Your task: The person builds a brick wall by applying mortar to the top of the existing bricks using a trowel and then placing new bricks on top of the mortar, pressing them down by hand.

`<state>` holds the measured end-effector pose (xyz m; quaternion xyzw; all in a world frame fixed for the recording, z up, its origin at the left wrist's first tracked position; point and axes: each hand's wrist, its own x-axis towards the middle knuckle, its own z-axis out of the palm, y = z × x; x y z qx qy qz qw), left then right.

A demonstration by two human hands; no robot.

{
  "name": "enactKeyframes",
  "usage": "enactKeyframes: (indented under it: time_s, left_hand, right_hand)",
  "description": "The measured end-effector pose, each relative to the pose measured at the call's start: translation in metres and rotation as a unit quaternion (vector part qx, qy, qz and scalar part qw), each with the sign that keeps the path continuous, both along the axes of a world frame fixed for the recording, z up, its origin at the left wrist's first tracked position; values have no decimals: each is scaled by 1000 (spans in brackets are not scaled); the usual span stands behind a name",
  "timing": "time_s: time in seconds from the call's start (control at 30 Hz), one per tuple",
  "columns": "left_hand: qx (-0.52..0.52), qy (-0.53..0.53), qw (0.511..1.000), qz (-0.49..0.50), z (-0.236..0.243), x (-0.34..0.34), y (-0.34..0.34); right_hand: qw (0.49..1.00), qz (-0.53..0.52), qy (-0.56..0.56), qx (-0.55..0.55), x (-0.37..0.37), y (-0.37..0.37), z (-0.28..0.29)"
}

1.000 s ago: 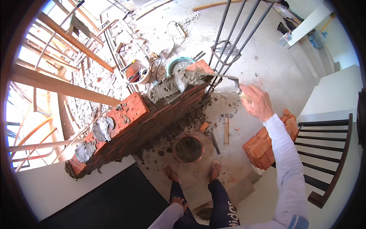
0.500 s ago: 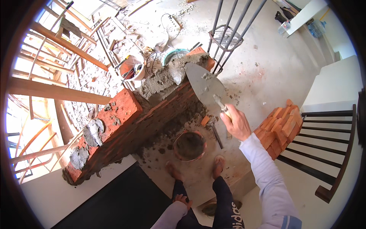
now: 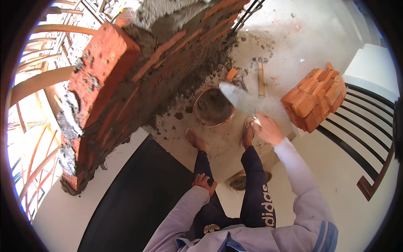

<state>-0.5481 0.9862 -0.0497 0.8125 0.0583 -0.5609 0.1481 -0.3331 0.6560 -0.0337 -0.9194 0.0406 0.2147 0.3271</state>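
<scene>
My right hand (image 3: pixel 268 129) is closed round the handle of a pointed trowel (image 3: pixel 236 95). The blade, slightly blurred, slants toward the far left, over the right side of a round bucket (image 3: pixel 210 124) of grey mortar on the floor. On my left knee rests my left hand (image 3: pixel 204 183), fingers laid over the trouser leg and holding nothing. A red brick wall (image 3: pixel 138 94) runs from near left to far right, with grey mortar (image 3: pixel 172 19) along its top. Lumps of mortar cling to the end brick (image 3: pixel 103 63) on top.
A stack of orange bricks (image 3: pixel 312 101) stands at the right, beside a dark railing (image 3: pixel 354 140). Past the bucket lie a brick piece (image 3: pixel 231 74) and a wooden-handled hammer (image 3: pixel 261 77). A dark panel (image 3: pixel 138 201) lies at the near left. Timber poles (image 3: pixel 46 82) stand beyond the wall.
My right hand has brought the trowel from above the wall's top down and back to the bucket. The view has tipped nearer to my legs. My left hand stays on the knee.
</scene>
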Motion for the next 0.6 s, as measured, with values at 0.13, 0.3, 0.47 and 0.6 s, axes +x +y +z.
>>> enactKeyframes:
  time_s: [0.13,0.3,0.47,0.6]
  left_hand:
    - [-4,73,995,-61,-8,3,3]
    - [-12,83,996,-25,-11,-16,20]
    - [4,110,994,-8,-12,-24,32]
    - [-9,86,996,-29,-10,-11,23]
  right_hand:
    - [957,174,146,-179,-20,12,-162]
    - [906,270,277,-170,-16,67,-222]
    - [897,17,440,-17,-29,97,-211]
    - [965,-3,262,-11,-45,102,-255]
